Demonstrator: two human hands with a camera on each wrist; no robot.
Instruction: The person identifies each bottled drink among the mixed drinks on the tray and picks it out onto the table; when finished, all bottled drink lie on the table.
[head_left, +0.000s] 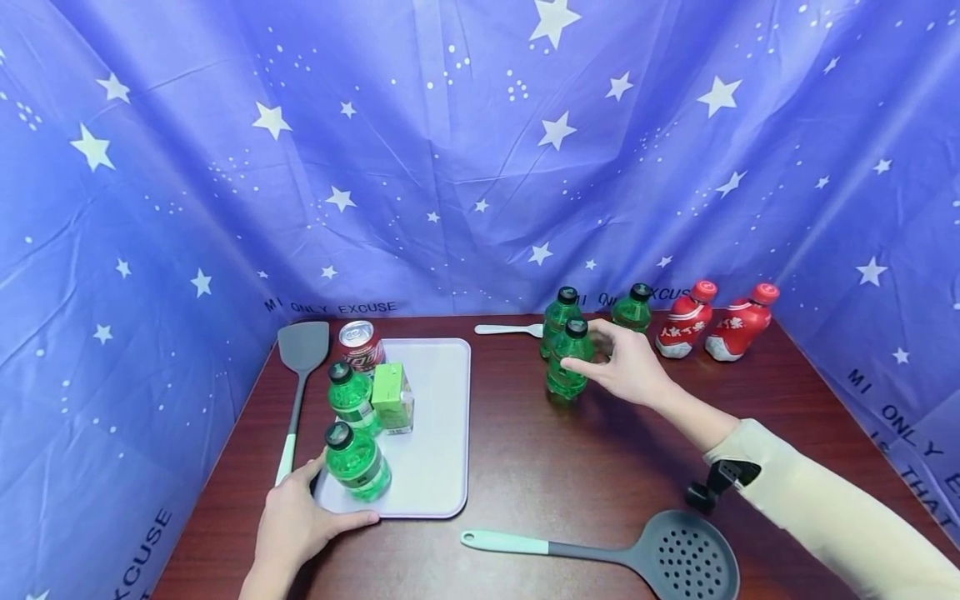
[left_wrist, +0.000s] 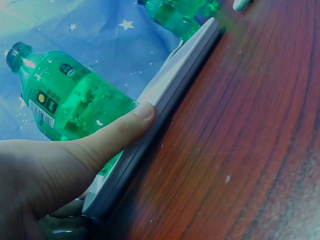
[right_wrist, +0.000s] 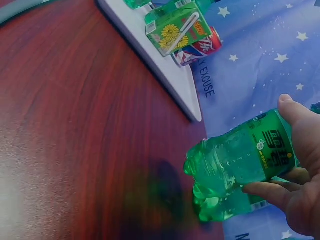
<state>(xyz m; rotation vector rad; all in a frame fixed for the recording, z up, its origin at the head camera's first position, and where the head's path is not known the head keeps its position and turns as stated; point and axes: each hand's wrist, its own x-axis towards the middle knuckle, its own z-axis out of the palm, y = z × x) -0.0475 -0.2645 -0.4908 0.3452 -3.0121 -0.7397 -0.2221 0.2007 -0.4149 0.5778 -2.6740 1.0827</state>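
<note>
My right hand [head_left: 628, 364] grips a green soda bottle [head_left: 567, 372] by its upper part, thumb on one side and fingers on the other. In the right wrist view, the held bottle [right_wrist: 227, 170] shows its ridged base and a dark-lettered label. Down at the near left corner of a white tray [head_left: 441, 442], my left hand [head_left: 291, 518] holds the rim, its thumb laid along the front edge in the left wrist view. Two more green bottles [head_left: 358, 468] stand on the tray, the nearer one right beside that hand. Behind them are a green drink carton [head_left: 392, 396] and a red can [head_left: 362, 346].
Close behind the held bottle stands another green bottle [head_left: 558, 315]; one more green bottle [head_left: 632, 312] and two red bottles [head_left: 684, 321] are farther right. A grey turner [head_left: 303, 346] lies left of the tray, a slotted skimmer [head_left: 688, 557] in front, a white utensil [head_left: 508, 330] at the back.
</note>
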